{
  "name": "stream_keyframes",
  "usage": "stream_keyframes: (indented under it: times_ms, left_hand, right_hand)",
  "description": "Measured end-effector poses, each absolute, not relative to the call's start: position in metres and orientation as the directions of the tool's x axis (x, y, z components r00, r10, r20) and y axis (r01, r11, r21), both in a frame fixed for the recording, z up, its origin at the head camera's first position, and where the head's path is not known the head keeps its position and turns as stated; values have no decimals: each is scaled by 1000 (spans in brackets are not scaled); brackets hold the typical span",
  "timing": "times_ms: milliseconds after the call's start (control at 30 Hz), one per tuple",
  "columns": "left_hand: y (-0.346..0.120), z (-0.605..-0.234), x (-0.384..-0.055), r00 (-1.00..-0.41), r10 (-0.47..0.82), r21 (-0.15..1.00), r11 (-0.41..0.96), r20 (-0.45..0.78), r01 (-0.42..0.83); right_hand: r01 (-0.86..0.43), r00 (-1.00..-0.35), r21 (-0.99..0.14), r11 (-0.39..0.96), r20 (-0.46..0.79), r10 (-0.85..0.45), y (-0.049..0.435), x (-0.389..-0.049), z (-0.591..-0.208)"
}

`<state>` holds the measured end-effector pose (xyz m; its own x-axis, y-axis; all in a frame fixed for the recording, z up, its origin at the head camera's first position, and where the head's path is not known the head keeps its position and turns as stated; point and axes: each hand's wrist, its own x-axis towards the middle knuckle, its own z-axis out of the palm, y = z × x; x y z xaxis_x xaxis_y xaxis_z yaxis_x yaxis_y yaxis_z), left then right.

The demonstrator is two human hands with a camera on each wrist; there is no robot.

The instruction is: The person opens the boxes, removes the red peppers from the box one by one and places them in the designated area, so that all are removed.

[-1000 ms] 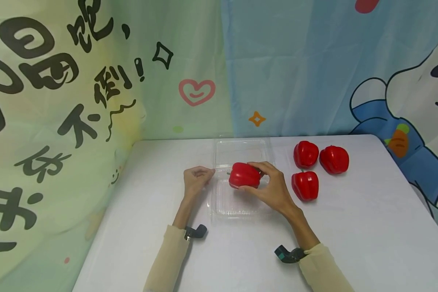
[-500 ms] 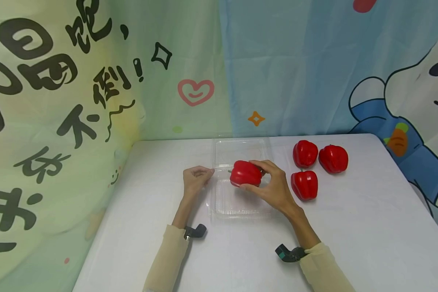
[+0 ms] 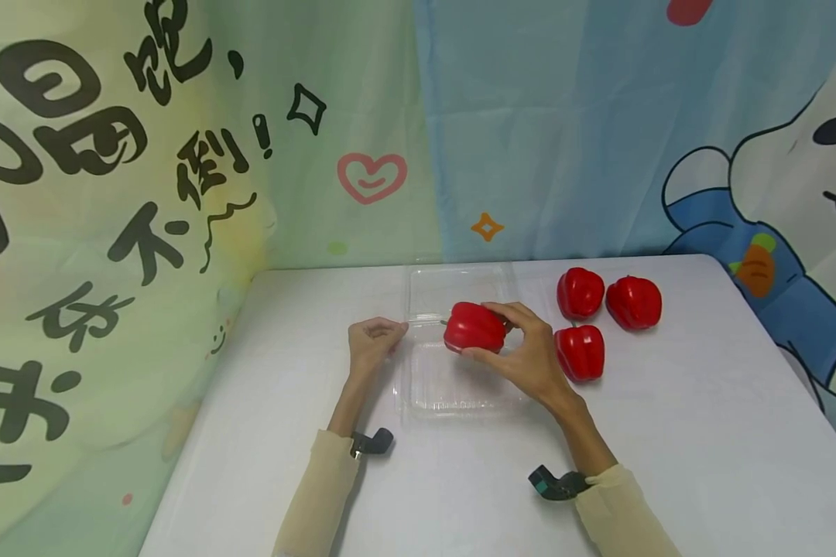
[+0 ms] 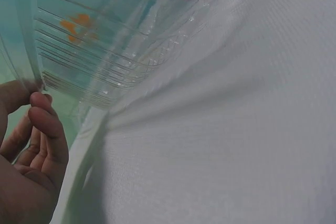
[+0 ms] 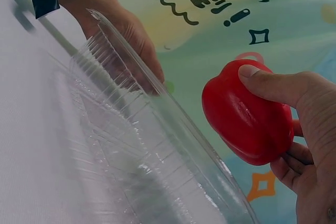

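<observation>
A red bell pepper is held in my right hand, thumb on one side and fingers on the other. In the right wrist view the pepper hangs above the rim of a clear plastic clamshell box, apart from it. My left hand pinches the box's left rim between thumb and finger, as the left wrist view shows at the rim of the clear box. The box lies with its lid folded back towards the curtain.
Three more red peppers stand right of the box: one at the back, one farther right and one nearer. A printed curtain rises behind the white table.
My right hand has moved slightly to the right and away from me with the pepper. The left hand stays at the box rim, and the head view has shifted a little.
</observation>
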<state>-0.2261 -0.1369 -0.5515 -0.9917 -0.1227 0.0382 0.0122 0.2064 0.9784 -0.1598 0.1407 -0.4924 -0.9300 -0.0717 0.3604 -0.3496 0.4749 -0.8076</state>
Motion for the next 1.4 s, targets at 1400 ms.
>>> stream_keyframes:
  times_ms: [1400]
  left_hand:
    - [-137, -550, -224, -993, -117, 983, 185, 32, 10]
  right_hand:
    - [-347, -906, -794, 500, 421, 40, 174, -148, -486]
